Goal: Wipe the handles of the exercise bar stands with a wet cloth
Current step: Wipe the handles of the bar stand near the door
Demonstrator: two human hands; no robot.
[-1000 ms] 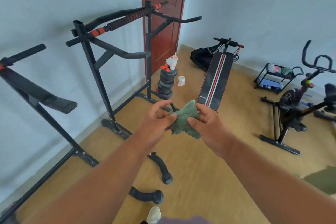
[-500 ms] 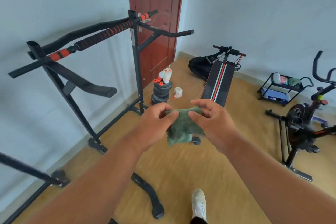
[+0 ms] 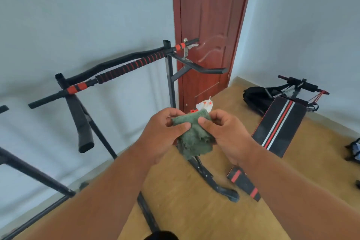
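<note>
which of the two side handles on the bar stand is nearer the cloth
The left padded handle, hanging toward the camera, lies nearer the green cloth; the other handle juts out by the door.

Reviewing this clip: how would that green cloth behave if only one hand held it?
Likely floppy: the green cloth sags below where the left hand and right hand pinch its top edge. Probably light, since fingertip pinches carry it. Its ragged lower edge suggests soft, worn fabric, unlikely to slip.
</note>
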